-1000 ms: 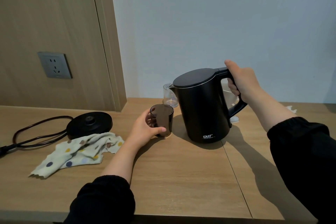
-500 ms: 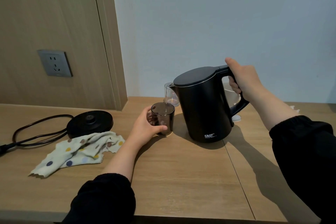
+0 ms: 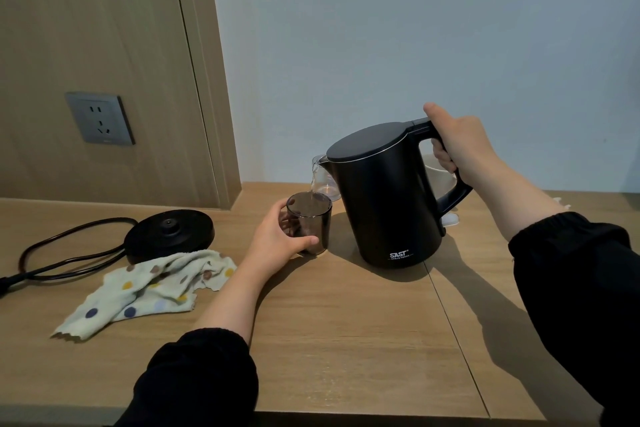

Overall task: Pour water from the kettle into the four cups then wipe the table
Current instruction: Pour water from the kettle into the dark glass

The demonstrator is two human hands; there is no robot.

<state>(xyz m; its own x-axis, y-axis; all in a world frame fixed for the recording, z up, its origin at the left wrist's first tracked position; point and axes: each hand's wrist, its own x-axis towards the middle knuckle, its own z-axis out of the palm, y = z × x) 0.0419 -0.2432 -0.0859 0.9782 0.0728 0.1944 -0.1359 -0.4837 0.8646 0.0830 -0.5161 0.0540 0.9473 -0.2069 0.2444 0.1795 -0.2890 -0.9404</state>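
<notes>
Tilting toward the dark cup (image 3: 309, 224), the kettle (image 3: 384, 198) sat in the right hand (image 3: 460, 146), fingers clenched round its handle, and a thin stream fell from the spout into that cup, which the left hand (image 3: 277, 239) gripped on the table (image 3: 346, 340). Behind, the kettle hid part of a clear glass (image 3: 323, 180) and most of a white cup (image 3: 440, 173): three cups counted. Off left lay one base (image 3: 169, 234) with its cord (image 3: 62, 256), one dotted cloth (image 3: 152, 288) against it, and one socket (image 3: 99, 118) above.
</notes>
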